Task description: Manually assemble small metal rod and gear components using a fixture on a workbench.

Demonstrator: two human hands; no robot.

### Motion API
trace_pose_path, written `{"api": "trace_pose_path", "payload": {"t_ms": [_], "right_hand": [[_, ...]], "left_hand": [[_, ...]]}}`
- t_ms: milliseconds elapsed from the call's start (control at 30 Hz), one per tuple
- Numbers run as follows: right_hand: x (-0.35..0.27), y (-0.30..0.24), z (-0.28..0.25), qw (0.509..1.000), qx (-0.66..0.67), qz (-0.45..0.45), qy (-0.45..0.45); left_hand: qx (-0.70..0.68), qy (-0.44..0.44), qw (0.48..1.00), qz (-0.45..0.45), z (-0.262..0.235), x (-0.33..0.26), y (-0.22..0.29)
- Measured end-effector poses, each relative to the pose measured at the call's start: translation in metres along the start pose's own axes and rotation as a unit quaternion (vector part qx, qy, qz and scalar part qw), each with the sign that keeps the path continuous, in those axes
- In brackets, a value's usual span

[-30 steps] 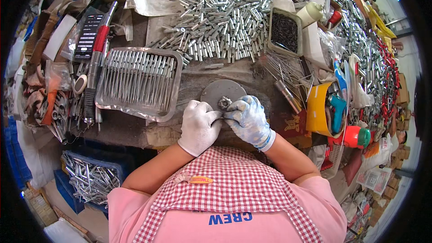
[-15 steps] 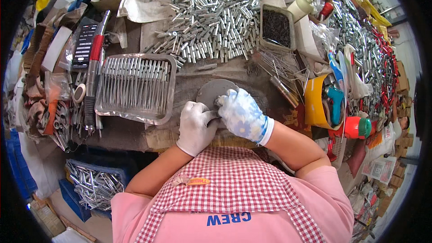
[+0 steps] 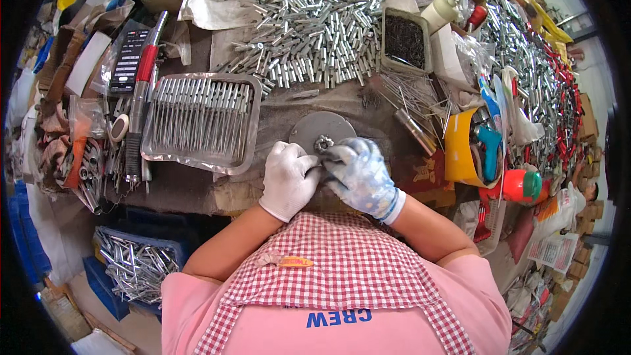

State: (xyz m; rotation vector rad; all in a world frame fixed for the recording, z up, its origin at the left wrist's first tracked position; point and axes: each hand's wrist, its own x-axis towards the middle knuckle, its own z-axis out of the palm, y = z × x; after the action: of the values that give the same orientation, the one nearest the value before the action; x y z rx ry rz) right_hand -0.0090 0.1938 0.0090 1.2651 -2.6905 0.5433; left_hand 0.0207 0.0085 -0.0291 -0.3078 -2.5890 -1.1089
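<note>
My left hand (image 3: pixel 288 179), in a white glove, has its fingers curled together at the near edge of a round grey disc (image 3: pixel 321 123). My right hand (image 3: pixel 365 177), in a blue and white patterned glove, meets it there with thumb and fingers pinched. Whatever is between the fingertips of both hands is too small or hidden to name. Just beyond the right fingertips, a small ring-shaped dark metal piece (image 3: pixel 323 143) shows on the disc. To the left, a metal tray (image 3: pixel 146 148) holds a row of slim metal rods with thicker silvery ends.
A large heap of silvery metal tubes (image 3: pixel 315 26) covers the far table. At the right are a box of small dark pins (image 3: pixel 403 43), loose thin rods and a yellow container (image 3: pixel 460 148) with a teal tool. A blue crate (image 3: pixel 141 236) of tubes stands below left.
My right hand has drawn toward me and turned, uncovering the small metal piece on the disc. My left hand stays close to the same place.
</note>
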Motion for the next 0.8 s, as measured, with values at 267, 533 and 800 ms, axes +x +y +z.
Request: {"api": "trace_pose_path", "payload": {"t_ms": [267,533,800], "right_hand": [[-0.002,0.011,-0.006,0.997,0.042,0.042,0.059],[-0.07,0.09,-0.019,0.835,-0.38,0.372,-0.144],[-0.058,0.013,-0.034,0.952,0.135,0.167,0.219]], "left_hand": [[0.013,-0.016,1.0,-0.008,-0.002,-0.001,-0.001],[0.002,0.003,1.0,0.007,-0.001,0.0,0.002],[0.009,0.001,1.0,-0.002,0.0,-0.004,0.002]]}}
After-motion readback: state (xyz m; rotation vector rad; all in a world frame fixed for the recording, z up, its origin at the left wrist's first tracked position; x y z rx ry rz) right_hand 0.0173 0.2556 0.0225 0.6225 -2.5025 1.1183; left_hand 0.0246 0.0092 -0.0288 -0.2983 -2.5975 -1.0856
